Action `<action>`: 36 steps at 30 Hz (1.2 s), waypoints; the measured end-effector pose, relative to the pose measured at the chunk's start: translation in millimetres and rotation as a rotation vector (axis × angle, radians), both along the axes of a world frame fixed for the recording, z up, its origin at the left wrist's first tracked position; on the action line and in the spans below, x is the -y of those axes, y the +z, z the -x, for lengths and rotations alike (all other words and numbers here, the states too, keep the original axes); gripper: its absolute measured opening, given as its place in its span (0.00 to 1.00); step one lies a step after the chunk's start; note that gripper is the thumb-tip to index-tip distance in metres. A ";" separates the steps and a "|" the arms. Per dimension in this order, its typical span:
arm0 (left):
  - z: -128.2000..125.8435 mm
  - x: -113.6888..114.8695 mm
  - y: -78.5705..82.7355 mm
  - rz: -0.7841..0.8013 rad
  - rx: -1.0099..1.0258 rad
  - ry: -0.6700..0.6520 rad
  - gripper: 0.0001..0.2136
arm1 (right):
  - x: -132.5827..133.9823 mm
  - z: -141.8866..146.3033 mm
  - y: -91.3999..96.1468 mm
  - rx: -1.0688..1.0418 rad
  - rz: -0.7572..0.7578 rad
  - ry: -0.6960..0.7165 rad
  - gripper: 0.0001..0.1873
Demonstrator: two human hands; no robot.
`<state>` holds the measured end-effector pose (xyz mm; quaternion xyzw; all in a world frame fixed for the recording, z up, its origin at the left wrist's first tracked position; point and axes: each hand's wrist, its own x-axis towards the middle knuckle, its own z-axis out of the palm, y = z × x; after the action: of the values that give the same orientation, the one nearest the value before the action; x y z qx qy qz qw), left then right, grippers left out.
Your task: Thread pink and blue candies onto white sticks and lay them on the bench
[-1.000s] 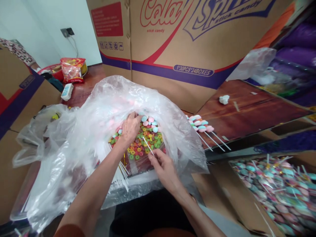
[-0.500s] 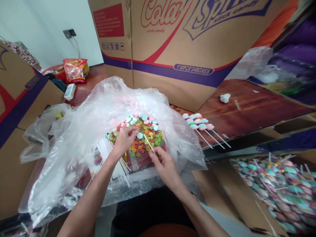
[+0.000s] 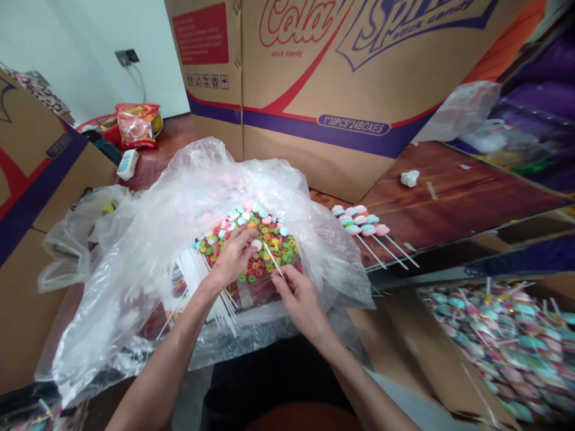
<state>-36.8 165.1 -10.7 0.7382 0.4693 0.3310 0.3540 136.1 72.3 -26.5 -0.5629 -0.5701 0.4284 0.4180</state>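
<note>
My left hand (image 3: 236, 254) pinches a pink and pale blue marshmallow (image 3: 256, 245) over the heap of candy. In my right hand (image 3: 294, 293) is a thin white stick (image 3: 274, 260), its upper tip pointing up and left, close to the marshmallow. Whether tip and marshmallow touch, I cannot tell. Beneath them lie many ring candies (image 3: 287, 254) in red, yellow, orange and green. More pink and blue marshmallows (image 3: 233, 214) sit behind the rings, partly under a clear plastic bag (image 3: 179, 185). A bundle of white sticks (image 3: 193, 275) lies left of the rings, partly behind my left forearm.
Several finished marshmallow skewers (image 3: 368, 228) lie at the table's right side. A large cardboard box (image 3: 305, 155) stands behind. An open carton (image 3: 453, 365) at lower right holds many wrapped skewers. A crumpled white tissue (image 3: 409, 178) rests on the wooden table (image 3: 467, 197).
The piece by my left fingers showed a blue face and now shows pink and blue. My left hand has moved slightly right, and the stick remains in my right hand.
</note>
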 end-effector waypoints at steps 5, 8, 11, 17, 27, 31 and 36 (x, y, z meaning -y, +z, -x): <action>-1.9 1.3 4.2 -0.136 -0.255 -0.003 0.11 | 0.5 -0.6 6.7 0.006 -0.013 -0.027 0.15; -4.9 7.4 5.1 -0.161 -0.235 0.017 0.09 | 0.9 -1.1 11.0 -0.006 -0.018 -0.023 0.18; -6.2 15.3 4.5 -0.051 -0.083 0.097 0.07 | 2.4 -1.8 12.4 -0.012 -0.023 -0.012 0.19; 0.1 31.2 2.5 0.238 0.484 0.240 0.15 | 9.8 0.9 13.5 -0.015 -0.031 0.034 0.16; -3.8 47.0 -6.9 0.240 0.544 0.338 0.16 | 12.2 9.9 15.4 0.106 -0.097 0.021 0.18; -7.7 51.8 -9.9 0.206 0.491 0.378 0.13 | 14.2 13.1 18.1 0.116 -0.076 0.012 0.19; -11.5 61.7 -16.4 0.085 0.317 0.463 0.12 | 13.3 22.7 19.1 0.074 -0.058 -0.023 0.18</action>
<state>-25.4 103.4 -27.1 0.5349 0.5776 0.4943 0.3686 113.4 59.0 -7.5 -0.5724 -0.5907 0.3860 0.4176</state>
